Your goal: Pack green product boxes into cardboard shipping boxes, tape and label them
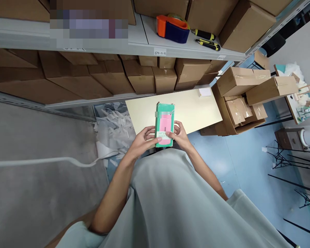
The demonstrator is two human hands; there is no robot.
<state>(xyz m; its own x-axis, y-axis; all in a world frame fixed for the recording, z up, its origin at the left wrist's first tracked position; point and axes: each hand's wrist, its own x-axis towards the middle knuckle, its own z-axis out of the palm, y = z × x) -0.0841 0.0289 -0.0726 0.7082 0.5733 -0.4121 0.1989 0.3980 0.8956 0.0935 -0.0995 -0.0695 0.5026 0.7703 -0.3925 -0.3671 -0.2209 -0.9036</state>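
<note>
I hold a small green box with a pink front panel (164, 123) upright in both hands, just above the near edge of a pale cream table (193, 110). My left hand (143, 138) grips its lower left side, fingers curled around it. My right hand (179, 135) grips the lower right side, thumb on the front. The box's top flap looks slightly raised.
Metal shelving (67, 38) packed with brown cartons runs behind the table. An orange tape dispenser (172, 28) and yellow-black utility knives (206, 39) lie on the upper shelf. Open cartons (243, 100) stand stacked at the right; white paper scraps (113, 124) lie in a bin at the left.
</note>
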